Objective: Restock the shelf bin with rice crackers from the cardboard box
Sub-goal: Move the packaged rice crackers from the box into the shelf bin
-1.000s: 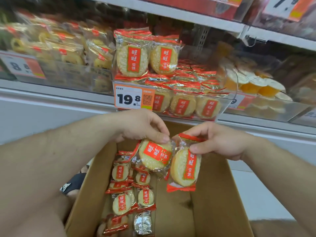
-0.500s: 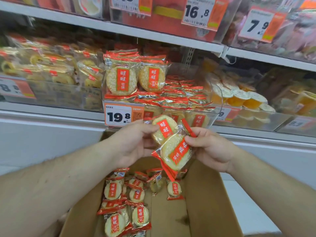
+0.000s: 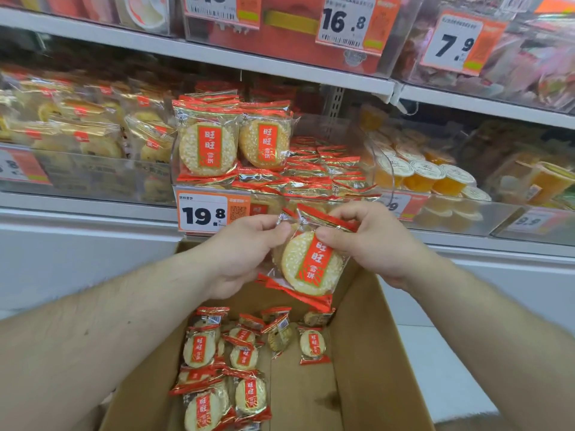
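My left hand (image 3: 245, 253) and my right hand (image 3: 370, 241) together hold rice cracker packets (image 3: 311, 262) in front of the clear shelf bin (image 3: 367, 157). The front packet shows a round white cracker with a red label; a second packet sits behind it, mostly hidden. My right thumb and fingers pinch the front packet's top edge. My left fingers grip the left side. The bin holds two upright packets (image 3: 233, 144) at its left and flat stacked ones behind. Below, the open cardboard box (image 3: 367, 353) holds several loose packets (image 3: 239, 362).
A 19.8 price tag (image 3: 205, 214) fronts the bin. The left neighbouring bin holds yellow wrapped pastries (image 3: 93, 129); orange jelly cups (image 3: 423, 175) fill the right one. An upper shelf (image 3: 280, 70) with price tags overhangs. White floor (image 3: 435, 362) lies right of the box.
Both hands lifted two packets out of the box up toward the bin's front, and brought them together so one now overlaps the other. The view tilted upward.
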